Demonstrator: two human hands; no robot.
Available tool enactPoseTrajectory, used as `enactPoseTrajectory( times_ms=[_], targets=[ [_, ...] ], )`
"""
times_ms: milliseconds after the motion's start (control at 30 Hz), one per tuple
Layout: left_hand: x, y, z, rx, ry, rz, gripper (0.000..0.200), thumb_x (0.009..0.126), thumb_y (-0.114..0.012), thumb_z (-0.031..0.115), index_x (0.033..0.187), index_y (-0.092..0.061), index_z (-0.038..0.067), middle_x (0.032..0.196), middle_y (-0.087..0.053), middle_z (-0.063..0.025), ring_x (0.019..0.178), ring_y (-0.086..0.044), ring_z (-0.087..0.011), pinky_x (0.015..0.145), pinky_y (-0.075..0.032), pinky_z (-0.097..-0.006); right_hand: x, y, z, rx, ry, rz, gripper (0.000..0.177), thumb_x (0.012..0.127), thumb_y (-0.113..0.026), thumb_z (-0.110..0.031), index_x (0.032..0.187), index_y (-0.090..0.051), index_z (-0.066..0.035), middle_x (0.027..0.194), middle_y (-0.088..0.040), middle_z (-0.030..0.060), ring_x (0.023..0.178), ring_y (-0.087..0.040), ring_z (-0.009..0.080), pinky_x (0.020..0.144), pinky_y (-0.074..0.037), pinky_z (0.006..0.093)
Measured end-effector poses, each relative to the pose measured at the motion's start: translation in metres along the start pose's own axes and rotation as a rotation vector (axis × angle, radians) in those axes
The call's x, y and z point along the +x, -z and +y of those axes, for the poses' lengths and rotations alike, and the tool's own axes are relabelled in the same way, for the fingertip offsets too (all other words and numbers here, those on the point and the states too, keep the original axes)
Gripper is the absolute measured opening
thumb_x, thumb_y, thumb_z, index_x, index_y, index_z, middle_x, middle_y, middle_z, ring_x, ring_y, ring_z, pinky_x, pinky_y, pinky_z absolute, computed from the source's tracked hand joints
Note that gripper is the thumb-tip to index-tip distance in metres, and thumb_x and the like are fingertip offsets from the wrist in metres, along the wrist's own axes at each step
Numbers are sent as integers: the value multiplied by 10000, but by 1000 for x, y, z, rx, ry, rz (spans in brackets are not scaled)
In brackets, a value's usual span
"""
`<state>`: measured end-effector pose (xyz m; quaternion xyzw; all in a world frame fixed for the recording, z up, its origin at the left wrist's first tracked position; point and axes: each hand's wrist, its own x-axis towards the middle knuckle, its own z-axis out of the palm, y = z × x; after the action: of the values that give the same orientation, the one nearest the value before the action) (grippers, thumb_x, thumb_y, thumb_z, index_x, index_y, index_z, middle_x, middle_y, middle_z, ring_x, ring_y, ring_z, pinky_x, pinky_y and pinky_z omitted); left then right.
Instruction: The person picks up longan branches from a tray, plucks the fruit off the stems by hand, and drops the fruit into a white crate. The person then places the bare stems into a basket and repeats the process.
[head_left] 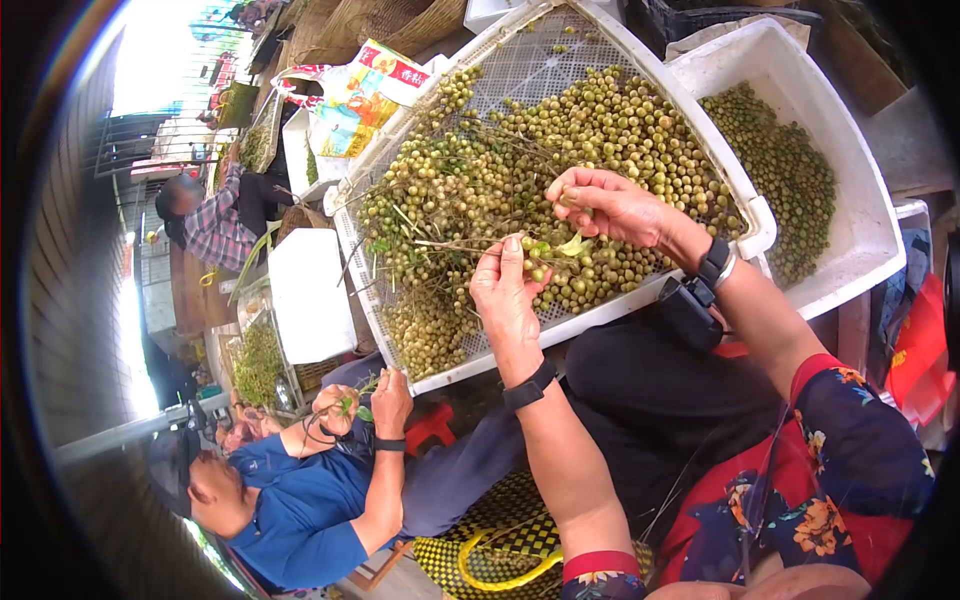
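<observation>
Over a white plastic tray [590, 310] of round green-brown fruit [640, 135], my left hand [508, 290] pinches a thin twig [450, 245] with green fruit and a leaf at its end. To its right, my right hand [610, 207] has its thumb and fingers closed together above the fruit; what lies between the fingertips is too small to make out. A pale green leaf [573, 245] shows between both hands. Stems and leafy bunches are mixed into the fruit on the tray's left side.
A white bin [850, 190] of smaller green fruit stands at the right. A co-worker in blue [300, 510] holds green stems at the lower left. Another person [215, 220] sits farther back. A white box [312, 295] and a colourful bag [360, 100] lie left of the tray.
</observation>
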<state>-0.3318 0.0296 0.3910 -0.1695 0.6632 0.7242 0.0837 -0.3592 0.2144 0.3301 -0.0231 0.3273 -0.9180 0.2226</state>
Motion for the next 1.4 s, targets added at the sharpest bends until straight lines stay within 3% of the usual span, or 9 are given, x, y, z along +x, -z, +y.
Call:
enactPoseTrajectory(
  times_ms=[267,367,400,500,833,1067,1200,1267,1400],
  targets=[
    [2,-7,-3,75,-48,70,187,916,-645,195,1001,-641,28,816,-632,-17,623,-579,-77,569,-563,-257,-32,-35,-14,-274,-61,141,246,1001,-480,-342,950,-536,-107,673,-419,-50,544,-347,26,418,-243,202],
    [0,-9,-4,81,-51,63,191,910,-654,196,1004,-648,30,812,-629,-9,639,-575,-70,561,-552,-250,-14,-39,11,-649,393,73,237,980,-546,-297,955,-512,-64,706,-466,-36,622,-418,47,509,-360,237],
    [0,-11,-6,82,-48,63,191,910,-654,196,1004,-648,30,812,-629,-9,639,-575,-70,561,-552,-250,-18,-36,12,-658,226,51,227,968,-571,-281,1000,-493,-70,777,-452,-49,699,-396,39,606,-352,220],
    [-1,-12,-7,105,-38,40,187,902,-665,198,999,-663,37,808,-628,2,649,-566,-65,556,-537,-244,-12,-35,21,-738,306,54,225,945,-610,-262,927,-508,-62,729,-480,-35,669,-423,53,553,-367,241],
    [-1,1,1,-42,9,8,196,909,-656,204,1016,-650,39,901,-666,-41,745,-650,-134,622,-554,-271,-10,-16,-7,-170,-94,42,128,962,-564,-240,964,-525,-118,736,-529,-57,567,-461,14,468,-344,178],
    [2,0,1,-114,6,39,229,920,-643,221,1033,-616,24,920,-667,-69,852,-685,-214,677,-574,-296,-12,-2,-9,59,-89,-86,206,996,-487,-289,971,-537,-91,836,-547,-34,604,-485,33,487,-366,164],
    [0,-3,-1,-112,-14,32,220,916,-649,211,1039,-623,32,928,-667,-65,828,-670,-167,670,-564,-272,-5,-1,-1,-429,-219,-72,231,985,-515,-284,1023,-573,-64,849,-556,-26,692,-504,59,568,-416,211],
    [1,-2,-2,-63,-27,28,213,911,-656,201,1040,-633,33,930,-667,-56,801,-653,-139,658,-556,-258,1,-7,10,-657,126,-229,194,951,-578,-229,1063,-591,-72,873,-566,-6,702,-474,79,613,-403,229],
    [3,-2,-5,-31,-19,35,216,905,-664,199,1043,-641,35,930,-666,-47,779,-644,-129,653,-550,-247,3,-12,7,-857,265,-308,205,887,-639,-97,1075,-572,-49,935,-582,8,854,-507,114,781,-442,299]
  ],
)
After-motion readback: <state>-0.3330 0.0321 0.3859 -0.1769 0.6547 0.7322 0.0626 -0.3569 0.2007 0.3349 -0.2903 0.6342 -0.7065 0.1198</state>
